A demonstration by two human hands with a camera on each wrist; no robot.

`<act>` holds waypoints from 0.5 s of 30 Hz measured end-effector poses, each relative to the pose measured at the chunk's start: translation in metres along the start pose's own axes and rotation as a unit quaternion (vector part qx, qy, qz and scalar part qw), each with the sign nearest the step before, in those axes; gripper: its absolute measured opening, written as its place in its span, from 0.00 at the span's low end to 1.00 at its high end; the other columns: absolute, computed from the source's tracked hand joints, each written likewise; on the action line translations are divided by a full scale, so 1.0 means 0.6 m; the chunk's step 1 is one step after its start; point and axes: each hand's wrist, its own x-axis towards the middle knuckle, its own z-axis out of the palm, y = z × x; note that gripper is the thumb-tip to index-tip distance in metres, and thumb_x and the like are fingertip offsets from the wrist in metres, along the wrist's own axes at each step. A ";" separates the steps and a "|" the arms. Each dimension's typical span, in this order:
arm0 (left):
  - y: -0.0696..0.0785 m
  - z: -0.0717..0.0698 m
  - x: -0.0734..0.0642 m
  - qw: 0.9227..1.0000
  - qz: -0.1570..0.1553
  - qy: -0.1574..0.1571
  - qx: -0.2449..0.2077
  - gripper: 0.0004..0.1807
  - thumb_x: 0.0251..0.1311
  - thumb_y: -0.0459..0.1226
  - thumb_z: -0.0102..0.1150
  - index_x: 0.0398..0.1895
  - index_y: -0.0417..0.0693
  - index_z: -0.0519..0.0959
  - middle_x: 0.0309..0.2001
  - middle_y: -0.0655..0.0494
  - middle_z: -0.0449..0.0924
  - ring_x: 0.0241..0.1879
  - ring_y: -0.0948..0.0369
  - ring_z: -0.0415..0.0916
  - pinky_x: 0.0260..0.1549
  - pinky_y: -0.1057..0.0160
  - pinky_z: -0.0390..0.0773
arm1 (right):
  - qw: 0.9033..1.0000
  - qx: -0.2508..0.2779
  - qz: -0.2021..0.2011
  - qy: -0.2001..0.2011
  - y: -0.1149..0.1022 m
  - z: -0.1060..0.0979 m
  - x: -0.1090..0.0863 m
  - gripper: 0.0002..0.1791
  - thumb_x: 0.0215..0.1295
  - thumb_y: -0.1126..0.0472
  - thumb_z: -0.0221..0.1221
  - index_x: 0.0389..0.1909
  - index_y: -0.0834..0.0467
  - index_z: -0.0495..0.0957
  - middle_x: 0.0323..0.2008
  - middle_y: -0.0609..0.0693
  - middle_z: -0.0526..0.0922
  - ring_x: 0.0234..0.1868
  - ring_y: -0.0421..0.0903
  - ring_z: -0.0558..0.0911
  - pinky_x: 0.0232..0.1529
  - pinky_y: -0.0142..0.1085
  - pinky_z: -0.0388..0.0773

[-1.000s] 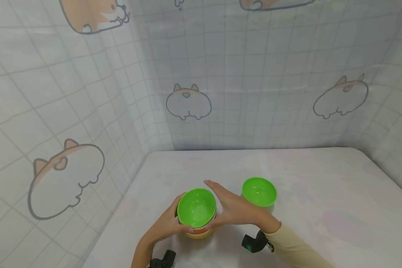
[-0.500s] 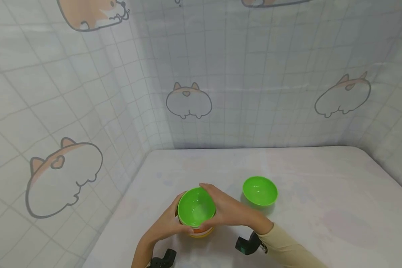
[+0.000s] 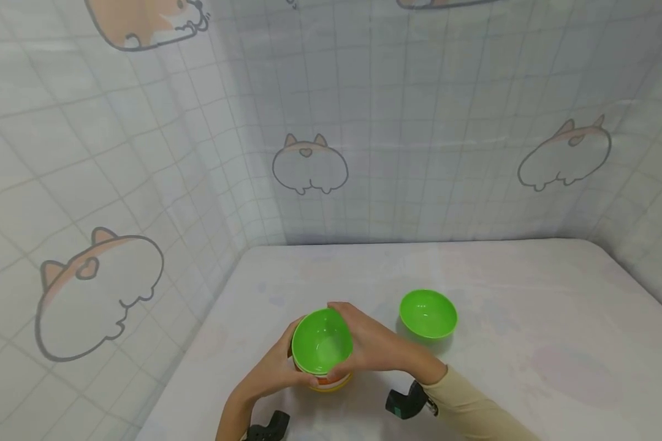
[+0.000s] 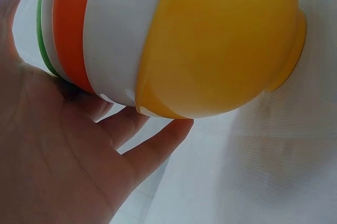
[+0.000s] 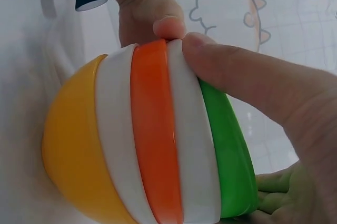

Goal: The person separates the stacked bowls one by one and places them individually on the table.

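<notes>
Several bowls are nested in a stack, with a green bowl [image 3: 320, 346] on top. Below it come a white bowl [image 5: 195, 150], an orange bowl [image 5: 154, 134], another white bowl [image 5: 116, 108] and, at the bottom, a yellow bowl [image 4: 221, 40]. My left hand [image 3: 273, 370] holds the left side of the stack, fingers curved along it. My right hand [image 3: 376, 344] grips the upper right side; in the right wrist view its thumb [image 5: 237, 63] presses near the upper white and green rims. Whether the yellow foot touches the table cannot be told.
A separate green bowl [image 3: 428, 313] stands on the white-covered table [image 3: 518, 367], beyond my right forearm. Grid-patterned curtains [image 3: 419, 153] with dog drawings rise at the back and both sides. Dark wrist cameras [image 3: 408, 401] hang under the arms.
My right hand has moved left and its raised fingers have come in against the stack's top rim. The left hand and the separate green bowl have stayed in place.
</notes>
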 end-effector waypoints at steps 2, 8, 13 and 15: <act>0.000 0.000 0.000 1.000 -0.002 0.000 -0.001 0.57 0.41 0.36 0.78 0.74 0.58 0.53 0.67 0.56 0.62 0.63 0.54 0.63 0.57 0.47 0.65 | 1.000 0.004 0.011 0.000 -0.001 0.000 0.000 0.61 0.37 0.42 0.77 0.70 0.60 0.56 0.62 0.51 0.68 0.58 0.44 0.72 0.54 0.40 0.73; 0.000 0.000 -0.001 1.000 0.001 -0.001 0.002 0.56 0.41 0.36 0.78 0.74 0.57 0.53 0.67 0.57 0.63 0.63 0.54 0.63 0.58 0.50 0.65 | 1.000 0.014 0.026 0.001 0.002 0.000 0.000 0.62 0.37 0.41 0.77 0.71 0.60 0.56 0.62 0.51 0.68 0.57 0.45 0.73 0.53 0.40 0.73; 0.001 -0.001 -0.001 1.000 0.001 0.000 -0.005 0.56 0.41 0.35 0.78 0.74 0.56 0.54 0.66 0.56 0.63 0.64 0.53 0.62 0.59 0.47 0.63 | 1.000 0.009 0.023 0.007 0.000 -0.001 0.000 0.62 0.39 0.41 0.77 0.71 0.62 0.55 0.63 0.52 0.67 0.58 0.45 0.72 0.55 0.39 0.73; 0.002 -0.001 -0.002 1.000 -0.002 0.002 -0.011 0.56 0.41 0.35 0.78 0.73 0.56 0.54 0.66 0.55 0.64 0.64 0.53 0.62 0.59 0.45 0.61 | 1.000 0.002 0.023 0.011 -0.005 -0.004 -0.001 0.62 0.39 0.40 0.76 0.71 0.62 0.54 0.63 0.52 0.67 0.59 0.45 0.72 0.55 0.40 0.72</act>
